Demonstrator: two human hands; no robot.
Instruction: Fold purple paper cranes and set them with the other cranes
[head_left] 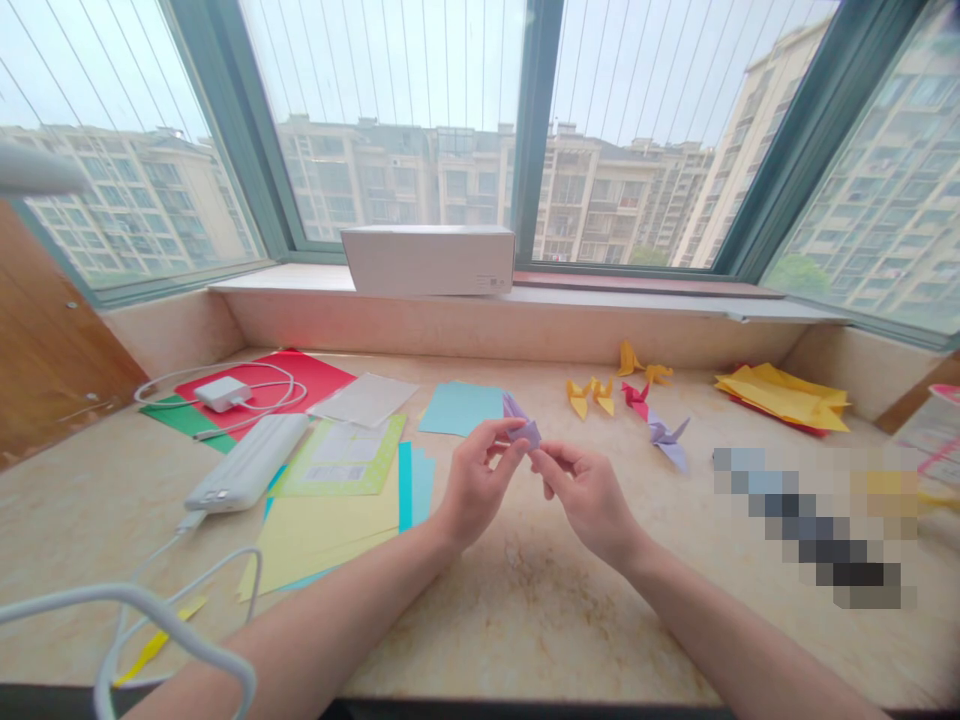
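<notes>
A small folded piece of purple origami paper (527, 433) is held up over the middle of the counter, between both hands. My left hand (486, 468) pinches it from the left, thumb in front and fingers behind. From the right, my right hand (581, 490) grips its lower right edge between thumb and forefinger. Part of the paper is hidden by the fingers. Beyond my right hand lie finished folded cranes: a purple crane (667, 440), a red crane (637, 400) and several yellow cranes (602, 394). A light blue sheet (461, 407) lies just behind my left hand.
At left are a white power bank (247, 462), a charger (223, 393) with cable, red paper (315, 376) and pale yellow sheets (322, 535). Yellow paper (784, 397) is stacked at right, near a blurred-out object (810, 530). A white box (429, 262) stands on the sill.
</notes>
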